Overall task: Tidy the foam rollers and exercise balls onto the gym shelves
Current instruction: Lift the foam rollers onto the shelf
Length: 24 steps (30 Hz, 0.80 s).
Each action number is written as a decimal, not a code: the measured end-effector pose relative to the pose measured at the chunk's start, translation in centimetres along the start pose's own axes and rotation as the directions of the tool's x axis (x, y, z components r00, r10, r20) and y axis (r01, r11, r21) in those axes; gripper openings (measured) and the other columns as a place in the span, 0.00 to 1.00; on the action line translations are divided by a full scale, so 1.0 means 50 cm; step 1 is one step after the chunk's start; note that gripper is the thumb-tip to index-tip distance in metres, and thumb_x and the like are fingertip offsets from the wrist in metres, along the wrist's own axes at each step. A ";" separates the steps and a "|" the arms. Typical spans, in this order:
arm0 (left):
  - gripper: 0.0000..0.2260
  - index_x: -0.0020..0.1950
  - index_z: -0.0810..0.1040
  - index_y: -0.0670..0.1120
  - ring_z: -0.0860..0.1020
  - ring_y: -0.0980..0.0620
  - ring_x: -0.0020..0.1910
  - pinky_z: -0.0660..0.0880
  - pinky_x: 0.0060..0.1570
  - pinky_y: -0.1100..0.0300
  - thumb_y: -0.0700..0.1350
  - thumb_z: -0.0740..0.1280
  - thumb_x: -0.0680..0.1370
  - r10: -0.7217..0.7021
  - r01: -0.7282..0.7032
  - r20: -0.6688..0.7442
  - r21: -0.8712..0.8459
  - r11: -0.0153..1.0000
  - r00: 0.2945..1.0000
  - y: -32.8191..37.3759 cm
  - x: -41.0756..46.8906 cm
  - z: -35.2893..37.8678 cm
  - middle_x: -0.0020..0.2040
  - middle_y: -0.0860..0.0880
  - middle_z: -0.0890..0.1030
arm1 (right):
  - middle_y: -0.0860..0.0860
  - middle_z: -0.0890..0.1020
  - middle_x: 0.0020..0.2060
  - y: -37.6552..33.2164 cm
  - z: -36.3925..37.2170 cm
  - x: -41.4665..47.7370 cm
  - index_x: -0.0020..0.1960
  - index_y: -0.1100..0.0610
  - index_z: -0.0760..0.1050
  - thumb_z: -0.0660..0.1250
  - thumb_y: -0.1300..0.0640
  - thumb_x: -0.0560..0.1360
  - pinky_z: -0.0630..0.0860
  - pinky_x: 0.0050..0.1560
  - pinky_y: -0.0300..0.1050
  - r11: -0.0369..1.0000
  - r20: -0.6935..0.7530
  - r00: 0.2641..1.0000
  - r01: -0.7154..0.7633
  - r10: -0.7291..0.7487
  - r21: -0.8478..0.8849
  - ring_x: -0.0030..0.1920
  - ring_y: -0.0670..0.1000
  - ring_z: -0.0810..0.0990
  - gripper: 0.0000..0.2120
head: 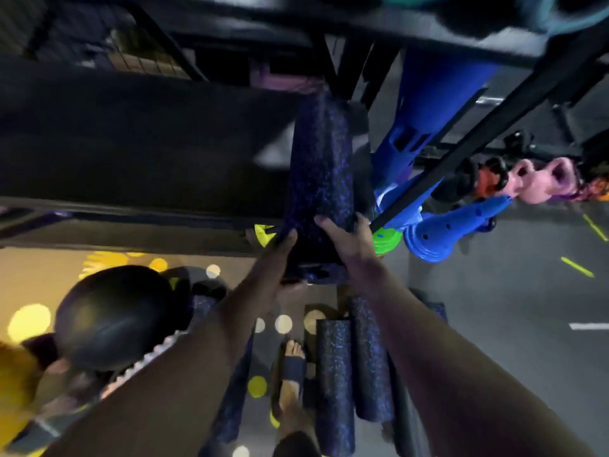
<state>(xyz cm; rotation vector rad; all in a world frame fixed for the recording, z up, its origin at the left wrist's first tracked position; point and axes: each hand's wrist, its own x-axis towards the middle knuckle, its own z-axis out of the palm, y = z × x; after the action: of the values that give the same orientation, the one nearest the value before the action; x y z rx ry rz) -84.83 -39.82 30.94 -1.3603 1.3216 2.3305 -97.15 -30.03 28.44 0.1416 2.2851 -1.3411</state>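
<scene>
The foam roller [318,173], dark with blue flecks, is held end-first toward the shelf [131,143], the largest thing in view: a broad black deck running across the left under an upper level. The roller's far end sits at the shelf's right edge beside an upright, probably so it can slide in lengthwise. Blur hides whether it already rests on the deck.

Lower left, a black exercise ball [115,311] sits on the floor, not yet shelved. More floor rollers [334,374] lie side by side near a sandalled foot [291,367], so I judge the tidying to be far from finished.

The left hand [281,258] holds the roller's near end from the left. The right hand [349,240] holds it from the right, fingers [324,224] curled over the foam. A grip on both sides seems meant to steady and steer a long, light cylinder.
</scene>
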 end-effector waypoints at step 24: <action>0.11 0.65 0.74 0.48 0.80 0.49 0.37 0.73 0.40 0.58 0.41 0.57 0.85 -0.185 0.158 -0.287 -0.114 0.981 0.940 -0.374 0.236 -0.236 0.53 0.41 0.82 | 0.60 0.81 0.56 0.433 0.175 0.039 0.59 0.61 0.75 0.67 0.61 0.76 0.72 0.59 0.49 0.956 -0.171 0.974 -0.183 0.145 -0.228 0.59 0.61 0.79 0.12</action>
<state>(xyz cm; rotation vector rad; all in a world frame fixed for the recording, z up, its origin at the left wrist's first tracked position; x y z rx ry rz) -74.77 -40.67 7.99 -1.8329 1.1211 2.1558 -88.77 -26.61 6.84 0.3553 2.4823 -0.9878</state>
